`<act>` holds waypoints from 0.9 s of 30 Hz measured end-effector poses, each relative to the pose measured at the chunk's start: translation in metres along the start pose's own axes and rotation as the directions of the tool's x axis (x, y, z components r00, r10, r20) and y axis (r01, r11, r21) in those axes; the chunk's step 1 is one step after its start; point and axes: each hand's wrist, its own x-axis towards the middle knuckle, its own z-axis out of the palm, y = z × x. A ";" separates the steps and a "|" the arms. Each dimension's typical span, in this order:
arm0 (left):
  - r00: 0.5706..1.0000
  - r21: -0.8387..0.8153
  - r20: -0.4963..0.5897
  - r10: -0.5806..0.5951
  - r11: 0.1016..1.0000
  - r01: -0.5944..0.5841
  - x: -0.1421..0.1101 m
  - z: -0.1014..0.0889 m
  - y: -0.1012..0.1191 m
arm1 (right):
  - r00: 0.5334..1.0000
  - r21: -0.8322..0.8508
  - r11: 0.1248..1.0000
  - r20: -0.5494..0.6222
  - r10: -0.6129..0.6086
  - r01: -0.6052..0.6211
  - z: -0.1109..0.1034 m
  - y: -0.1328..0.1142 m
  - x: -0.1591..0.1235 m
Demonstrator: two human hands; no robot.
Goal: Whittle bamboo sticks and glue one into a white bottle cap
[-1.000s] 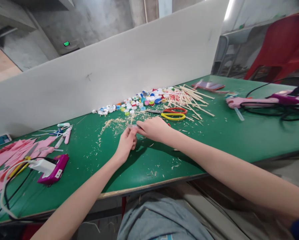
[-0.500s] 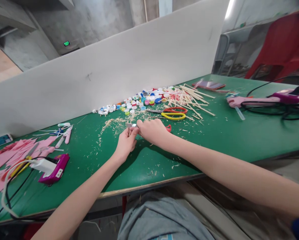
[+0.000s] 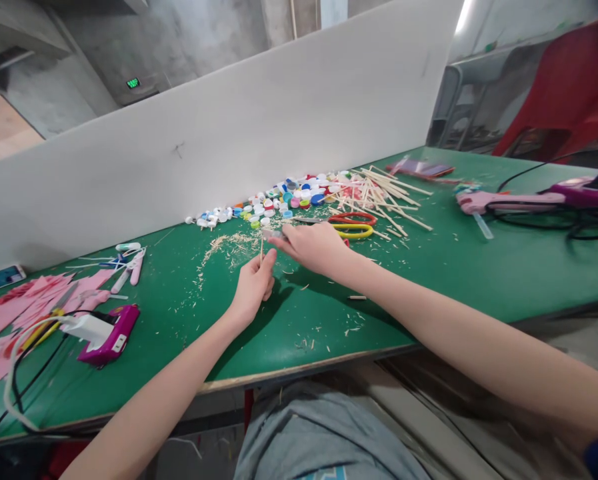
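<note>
My left hand [image 3: 253, 288] is closed on a thin wooden stick [image 3: 261, 249], whose tip points up between thumb and fingers. Just right of it, my right hand [image 3: 315, 247] is wrapped round a knife [image 3: 273, 234]; its short metal blade shows near the stick's tip. A bit of red shows behind the right hand, and most of the handle is hidden. Pale wood shavings [image 3: 231, 245] lie on the green table around both hands. Beyond the right hand lie scissors [image 3: 351, 231] with red and yellow handles. A short stick piece [image 3: 357, 297] lies below my right forearm.
Bottle caps [image 3: 279, 200] and wooden sticks [image 3: 386, 197] are heaped along the white partition [image 3: 219, 147]. Pink sheets [image 3: 33, 303], a purple power strip [image 3: 109, 337] and cables are at left. A pink glue gun [image 3: 509, 201] with black cable lies at right.
My right hand has moved slightly up and right, away from the left hand. The stick's tip now shows, and a short stick piece is visible below the right forearm.
</note>
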 end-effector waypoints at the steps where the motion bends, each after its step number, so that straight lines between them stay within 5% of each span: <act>1: 1.000 0.000 0.002 -0.006 1.000 0.006 0.000 0.000 0.000 | 0.998 0.004 0.999 0.022 -0.050 0.050 0.003 -0.002 0.000; 8: 1.000 0.037 0.000 -0.029 0.999 0.029 0.005 -0.001 -0.002 | 0.964 0.037 0.972 0.126 -0.235 0.233 0.015 -0.006 0.003; 16: 0.996 0.125 -0.084 -0.019 0.992 0.030 0.005 -0.005 -0.007 | 0.997 0.003 1.000 0.080 -0.021 0.020 0.015 -0.016 0.001; 21: 0.993 0.181 -0.116 0.018 0.983 0.003 0.003 -0.005 -0.007 | 0.990 0.013 0.990 -0.012 0.144 -0.144 0.001 0.003 0.005; 27: 0.997 0.151 -0.069 0.019 0.989 -0.008 0.000 -0.002 -0.001 | 1.000 0.035 0.999 0.013 0.014 -0.015 -0.001 0.003 0.002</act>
